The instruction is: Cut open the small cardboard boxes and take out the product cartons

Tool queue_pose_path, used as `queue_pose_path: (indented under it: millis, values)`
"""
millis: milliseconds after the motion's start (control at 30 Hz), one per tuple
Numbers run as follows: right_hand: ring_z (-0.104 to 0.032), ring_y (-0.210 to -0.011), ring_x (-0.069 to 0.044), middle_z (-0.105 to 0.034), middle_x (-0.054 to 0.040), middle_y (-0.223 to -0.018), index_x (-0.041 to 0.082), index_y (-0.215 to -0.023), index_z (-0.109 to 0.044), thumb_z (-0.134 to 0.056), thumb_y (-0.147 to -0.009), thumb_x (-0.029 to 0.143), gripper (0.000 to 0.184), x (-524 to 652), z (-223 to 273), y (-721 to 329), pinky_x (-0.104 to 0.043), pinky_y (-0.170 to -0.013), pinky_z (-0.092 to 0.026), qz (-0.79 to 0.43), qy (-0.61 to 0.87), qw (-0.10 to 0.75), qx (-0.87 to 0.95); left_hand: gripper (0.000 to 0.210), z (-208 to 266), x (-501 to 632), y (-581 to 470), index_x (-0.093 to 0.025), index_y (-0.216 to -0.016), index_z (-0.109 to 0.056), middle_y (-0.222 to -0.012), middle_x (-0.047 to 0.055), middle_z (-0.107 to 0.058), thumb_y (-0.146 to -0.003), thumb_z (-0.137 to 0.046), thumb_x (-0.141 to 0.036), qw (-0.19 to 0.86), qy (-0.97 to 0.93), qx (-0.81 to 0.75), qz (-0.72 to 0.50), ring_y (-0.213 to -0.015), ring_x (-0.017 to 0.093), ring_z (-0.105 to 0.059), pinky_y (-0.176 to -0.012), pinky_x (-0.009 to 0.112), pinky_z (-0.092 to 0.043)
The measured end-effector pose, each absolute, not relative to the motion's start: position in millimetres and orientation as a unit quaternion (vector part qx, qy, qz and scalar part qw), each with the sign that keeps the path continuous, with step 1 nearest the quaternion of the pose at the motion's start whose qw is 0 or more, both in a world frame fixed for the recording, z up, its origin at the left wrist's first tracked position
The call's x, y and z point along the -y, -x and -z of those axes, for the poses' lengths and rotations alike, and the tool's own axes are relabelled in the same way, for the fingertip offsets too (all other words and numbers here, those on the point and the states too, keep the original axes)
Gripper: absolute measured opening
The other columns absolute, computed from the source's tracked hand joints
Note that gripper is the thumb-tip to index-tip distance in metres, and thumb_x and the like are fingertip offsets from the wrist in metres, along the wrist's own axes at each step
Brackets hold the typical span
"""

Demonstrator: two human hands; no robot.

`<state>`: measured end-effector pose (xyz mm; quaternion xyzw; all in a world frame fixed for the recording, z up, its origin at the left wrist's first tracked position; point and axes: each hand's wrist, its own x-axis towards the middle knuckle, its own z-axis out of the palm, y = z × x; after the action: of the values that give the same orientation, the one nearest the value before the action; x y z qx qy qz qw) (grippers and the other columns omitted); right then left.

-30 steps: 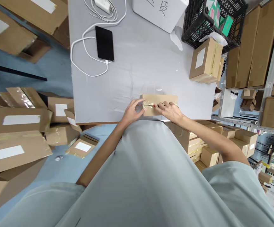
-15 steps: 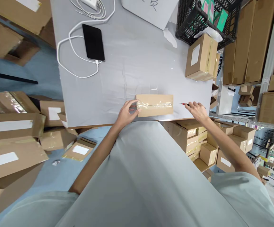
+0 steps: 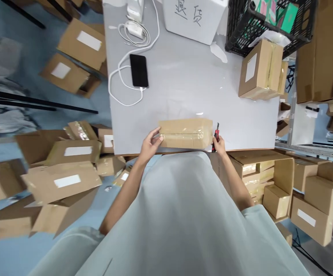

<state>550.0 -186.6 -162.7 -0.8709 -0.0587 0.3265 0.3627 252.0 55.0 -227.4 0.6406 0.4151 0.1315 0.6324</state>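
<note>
A long cardboard box (image 3: 183, 134) with clear tape along its middle seam lies near the front edge of the table (image 3: 177, 84). My left hand (image 3: 151, 145) grips its left end, thumb on top and fingers at the far corner. At the other end is my right hand (image 3: 219, 145), closed around a red and black utility knife (image 3: 216, 137) whose tip points away from me. That hand is against or very close to the box's right end; exact contact is hard to make out.
A phone (image 3: 139, 71) on a white cable lies at the back left. Behind are a white bin (image 3: 195, 19) and a black crate (image 3: 269, 27), with a taped carton (image 3: 261, 71) before the crate. Cartons (image 3: 68, 153) crowd the floor at left; more boxes (image 3: 275, 199) fill the right.
My right hand has come left to the box's right end, and the knife has turned from pointing left to pointing away from me. The box's right end looks tilted up. The view has shifted.
</note>
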Motion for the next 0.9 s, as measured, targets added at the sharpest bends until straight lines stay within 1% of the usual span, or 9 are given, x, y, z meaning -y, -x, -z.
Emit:
queue_pose_path:
  millis: [100, 233, 333, 433, 533, 600, 700, 800, 900]
  values:
    - [-0.056, -0.072, -0.017, -0.057, 0.0033, -0.075, 0.026, -0.096, -0.052, -0.051, -0.09, 0.091, 0.065, 167.9, 162.1, -522.9, -0.029, -0.066, -0.054, -0.335, 0.838, 0.429, 0.05, 0.088, 228.6, -67.1, -239.1, -0.021, -0.16, -0.06, -0.166, 0.023, -0.062, -0.094, -0.067, -0.08, 0.608, -0.66, -0.427, -0.111, -0.132, 0.033, -0.076, -0.115, 0.057, -0.063]
    - [-0.055, -0.074, -0.018, -0.057, 0.002, -0.081, 0.026, -0.102, -0.055, -0.056, -0.094, 0.085, 0.06, 161.8, 136.1, -514.1, -0.029, -0.066, -0.053, -0.277, 0.823, 0.493, 0.063, 0.08, 232.3, -69.4, -259.6, -0.019, -0.157, -0.061, -0.163, 0.023, -0.064, -0.094, -0.065, -0.068, 0.597, -0.682, -0.417, -0.066, -0.132, 0.032, -0.075, -0.112, 0.057, -0.064]
    - [-0.056, -0.073, -0.019, -0.059, 0.0007, -0.084, 0.024, -0.107, -0.058, -0.053, -0.099, 0.078, 0.054, 166.1, 111.9, -531.8, -0.031, -0.067, -0.055, -0.202, 0.852, 0.475, 0.087, 0.071, 235.7, -53.9, -303.8, -0.018, -0.156, -0.063, -0.157, 0.023, -0.069, -0.096, -0.063, -0.056, 0.619, -0.691, -0.372, -0.019, -0.127, 0.032, -0.077, -0.111, 0.058, -0.064]
    - [-0.065, -0.089, -0.023, -0.068, -0.0061, -0.098, 0.021, -0.112, -0.062, -0.058, -0.099, 0.074, 0.054, 175.0, 93.5, -560.8, -0.037, -0.084, -0.06, -0.132, 0.882, 0.427, 0.15, 0.064, 231.7, -33.7, -348.7, -0.02, -0.151, -0.069, -0.15, 0.02, -0.074, -0.093, -0.069, -0.049, 0.636, -0.7, -0.325, 0.014, -0.121, 0.034, -0.079, -0.106, 0.057, -0.066]
    - [-0.068, -0.102, -0.027, -0.073, -0.0115, -0.109, 0.02, -0.121, -0.065, -0.058, -0.1, 0.072, 0.057, 185.9, 86.5, -581.6, -0.042, -0.096, -0.06, -0.109, 0.902, 0.374, 0.189, 0.056, 211.0, -26.7, -374.4, -0.021, -0.148, -0.072, -0.149, 0.017, -0.075, -0.097, -0.07, -0.045, 0.63, -0.726, -0.275, 0.017, -0.125, 0.036, -0.078, -0.11, 0.055, -0.065]
    - [-0.069, -0.106, -0.028, -0.074, -0.0138, -0.114, 0.018, -0.129, -0.065, -0.054, -0.102, 0.072, 0.062, 192.6, 87.7, -584.6, -0.043, -0.099, -0.06, -0.116, 0.902, 0.368, 0.195, 0.062, 187.5, -32.0, -380.2, -0.022, -0.157, -0.065, -0.159, 0.016, -0.067, -0.099, -0.07, -0.042, 0.602, -0.753, -0.263, -0.034, -0.129, 0.034, -0.076, -0.112, 0.053, -0.064]
    - [-0.07, -0.115, -0.029, -0.075, -0.0164, -0.122, 0.017, -0.138, -0.063, -0.052, -0.103, 0.072, 0.066, 200.3, 93.4, -576.0, -0.045, -0.106, -0.059, -0.128, 0.896, 0.376, 0.197, 0.079, 147.8, -45.9, -380.8, -0.027, -0.17, -0.05, -0.17, 0.011, -0.055, -0.095, -0.075, -0.033, 0.555, -0.794, -0.227, -0.104, -0.144, 0.034, -0.066, -0.119, 0.052, -0.061]
    - [-0.07, -0.123, -0.03, -0.074, -0.0186, -0.129, 0.017, -0.143, -0.06, -0.049, -0.106, 0.07, 0.065, 204.5, 99.2, -564.1, -0.047, -0.112, -0.058, -0.125, 0.896, 0.381, 0.19, 0.081, 120.1, -54.8, -381.4, -0.032, -0.17, -0.051, -0.168, 0.008, -0.056, -0.093, -0.076, -0.027, 0.515, -0.836, -0.17, -0.084, -0.154, 0.039, -0.056, -0.131, 0.06, -0.051]
    - [-0.069, -0.13, -0.03, -0.072, -0.0211, -0.137, 0.017, -0.147, -0.058, -0.046, -0.108, 0.067, 0.064, 205.6, 103.0, -559.1, -0.047, -0.115, -0.056, -0.118, 0.895, 0.382, 0.196, 0.085, 113.4, -56.1, -384.1, -0.029, -0.173, -0.048, -0.166, 0.011, -0.058, -0.093, -0.075, -0.023, 0.489, -0.858, -0.142, -0.065, -0.157, 0.044, -0.052, -0.134, 0.066, -0.045]
